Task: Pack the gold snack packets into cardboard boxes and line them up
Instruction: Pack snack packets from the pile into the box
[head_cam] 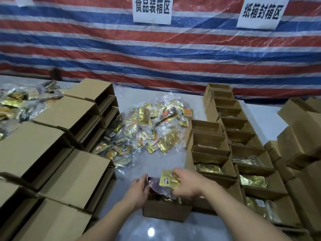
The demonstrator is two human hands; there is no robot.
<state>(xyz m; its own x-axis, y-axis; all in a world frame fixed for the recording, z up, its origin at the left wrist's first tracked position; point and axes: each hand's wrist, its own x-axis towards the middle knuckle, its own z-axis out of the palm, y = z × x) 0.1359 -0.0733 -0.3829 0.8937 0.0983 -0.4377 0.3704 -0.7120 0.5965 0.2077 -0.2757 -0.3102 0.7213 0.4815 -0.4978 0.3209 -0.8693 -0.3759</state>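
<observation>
A small open cardboard box [165, 213] stands on the table just in front of me, with gold packets and clear plastic inside. My right hand [188, 182] grips a gold snack packet [169, 179] over the box's far side. My left hand [139, 187] is at the box's left edge, fingers curled against the clear plastic wrap; whether it grips the wrap I cannot tell. A heap of gold packets in clear bags [149, 131] lies on the table's middle. Rows of open boxes [243, 150] holding gold packets run along the right.
Stacks of empty cardboard boxes [57, 153] lie on their sides at the left. More gold packets in bags [15, 105] sit at the far left. Further boxes [300, 136] stand at the far right. A striped tarpaulin with two white signs hangs behind the table.
</observation>
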